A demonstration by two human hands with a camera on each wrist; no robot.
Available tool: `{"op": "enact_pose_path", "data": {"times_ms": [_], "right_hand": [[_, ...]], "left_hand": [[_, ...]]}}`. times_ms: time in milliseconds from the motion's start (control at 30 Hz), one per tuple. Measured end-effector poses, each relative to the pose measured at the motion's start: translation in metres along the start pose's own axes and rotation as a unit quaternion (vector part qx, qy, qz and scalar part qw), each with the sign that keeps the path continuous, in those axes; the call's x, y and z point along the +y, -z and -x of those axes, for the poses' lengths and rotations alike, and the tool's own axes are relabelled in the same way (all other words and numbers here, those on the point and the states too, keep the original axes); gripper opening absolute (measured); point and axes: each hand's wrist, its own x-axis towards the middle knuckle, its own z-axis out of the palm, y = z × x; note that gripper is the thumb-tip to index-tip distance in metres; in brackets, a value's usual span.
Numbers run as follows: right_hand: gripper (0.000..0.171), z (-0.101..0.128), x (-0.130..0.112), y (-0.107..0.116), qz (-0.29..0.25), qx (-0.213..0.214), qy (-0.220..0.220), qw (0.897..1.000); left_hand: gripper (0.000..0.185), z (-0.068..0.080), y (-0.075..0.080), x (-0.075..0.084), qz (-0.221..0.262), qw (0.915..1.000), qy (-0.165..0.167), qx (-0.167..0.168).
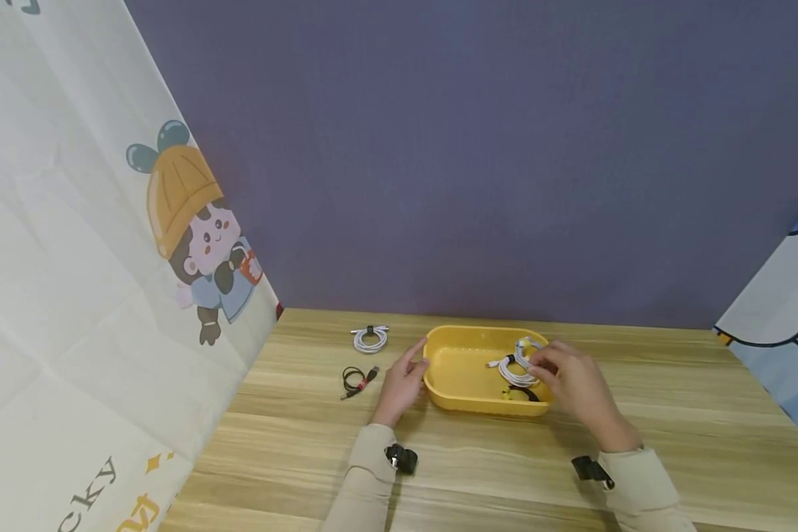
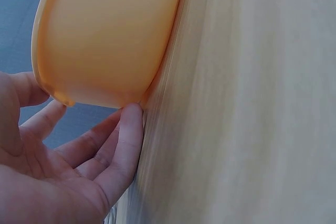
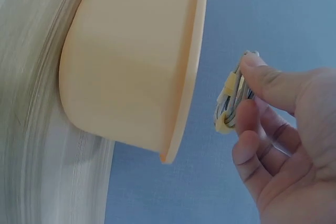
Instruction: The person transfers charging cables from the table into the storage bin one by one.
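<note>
A yellow tray (image 1: 465,395) stands on the wooden table (image 1: 505,458) near the back wall. My right hand (image 1: 539,366) hovers over the tray's right part and pinches a white coiled cable (image 3: 233,98) with a yellow tie between thumb and fingers. Another white coil (image 1: 510,372) lies in the tray below it, beside a black cable (image 1: 525,394). My left hand (image 1: 415,362) is at the tray's left end with straight fingers. One fingertip (image 2: 131,116) touches the foot of the tray wall (image 2: 105,30).
Left of the tray lie a white coiled cable (image 1: 370,338) and a black cable with a red tie (image 1: 357,380). A printed curtain (image 1: 106,295) hangs along the left side and another (image 1: 785,325) at the right. A purple wall stands behind.
</note>
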Motion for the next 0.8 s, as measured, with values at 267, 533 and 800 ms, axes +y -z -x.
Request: {"op": "enact_pose_path", "data": {"times_ms": [267, 533, 800], "right_hand": [[0.017, 0.000, -0.007, -0.004, -0.012, -0.016, 0.000, 1.000], [0.017, 0.000, -0.010, -0.009, -0.017, -0.018, 0.002, 1.000], [0.015, 0.000, -0.014, -0.014, -0.018, -0.040, -0.009, 0.999]], "left_hand": [[0.045, 0.002, 0.001, 0.001, -0.002, 1.0000, 0.007, -0.002], [0.046, 0.002, 0.002, 0.002, -0.001, 0.9999, 0.012, -0.003], [0.046, 0.002, 0.002, 0.001, -0.002, 0.9999, 0.011, -0.001]]}}
